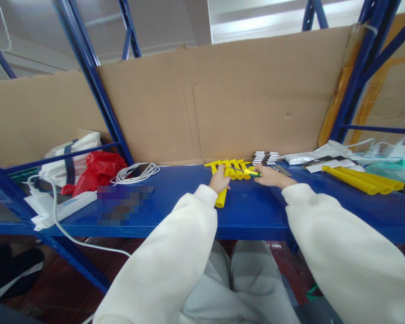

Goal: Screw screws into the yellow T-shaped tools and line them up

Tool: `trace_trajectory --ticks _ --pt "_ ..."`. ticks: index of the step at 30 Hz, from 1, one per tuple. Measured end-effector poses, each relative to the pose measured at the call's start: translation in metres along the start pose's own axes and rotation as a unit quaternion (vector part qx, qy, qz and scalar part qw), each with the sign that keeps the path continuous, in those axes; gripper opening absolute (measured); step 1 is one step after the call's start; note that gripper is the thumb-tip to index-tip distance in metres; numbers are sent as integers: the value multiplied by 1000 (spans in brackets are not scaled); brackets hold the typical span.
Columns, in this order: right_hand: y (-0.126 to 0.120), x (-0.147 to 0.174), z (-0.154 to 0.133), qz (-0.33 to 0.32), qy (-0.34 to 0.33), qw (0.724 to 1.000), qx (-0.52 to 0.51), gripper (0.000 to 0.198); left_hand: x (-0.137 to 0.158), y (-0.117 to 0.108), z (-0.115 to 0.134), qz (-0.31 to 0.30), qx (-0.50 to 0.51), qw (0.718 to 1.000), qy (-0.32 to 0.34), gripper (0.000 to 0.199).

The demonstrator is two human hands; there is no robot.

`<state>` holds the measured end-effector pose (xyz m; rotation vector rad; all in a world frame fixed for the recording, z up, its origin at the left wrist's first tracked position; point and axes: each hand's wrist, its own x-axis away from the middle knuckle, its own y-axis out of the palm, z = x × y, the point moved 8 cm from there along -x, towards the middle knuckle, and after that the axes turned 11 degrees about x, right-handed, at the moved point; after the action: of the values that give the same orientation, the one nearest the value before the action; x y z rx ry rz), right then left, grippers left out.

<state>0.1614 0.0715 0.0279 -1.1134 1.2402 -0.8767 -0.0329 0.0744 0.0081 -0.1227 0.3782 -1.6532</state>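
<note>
My left hand (219, 181) is closed around a yellow T-shaped piece with a tubular handle (220, 200), whose round end sticks out below the fingers. In my right hand (269, 175) is a screwdriver (251, 173) with a yellow and dark green handle. Its thin shaft points left toward the top of the held piece; whether the tip touches it is too small to tell. Several similar yellow T-shaped pieces (239, 174) lie in a row between and behind my hands. Just beyond my right hand is a stack of small white and black packets (265, 157).
More yellow tubes (357, 180) lie at the right of the blue shelf top (185, 207). At the left are a coiled white cable (138, 173), a red plastic bag (103, 170) and a white power strip (72, 205). A cardboard panel (243, 99) and blue posts enclose the back.
</note>
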Motion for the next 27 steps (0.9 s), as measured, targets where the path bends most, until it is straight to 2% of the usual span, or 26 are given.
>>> trace_trajectory --ticks 6,10,18,22,27 --pt "1 -2 -1 3 -17 1000 -3 28 2 0 3 -1 -6 1000 9 48" --pt "0 -2 2 21 -12 1000 10 29 2 0 2 -10 -23 1000 11 48" --pt "-2 0 -3 3 -21 1000 -23 22 2 1 2 -10 -16 1000 13 51" --pt "-3 0 -1 19 -10 1000 6 25 2 1 3 -8 -17 1000 17 49" --pt "-2 -1 0 20 -11 1000 -16 28 2 1 1 -10 -15 1000 9 51"
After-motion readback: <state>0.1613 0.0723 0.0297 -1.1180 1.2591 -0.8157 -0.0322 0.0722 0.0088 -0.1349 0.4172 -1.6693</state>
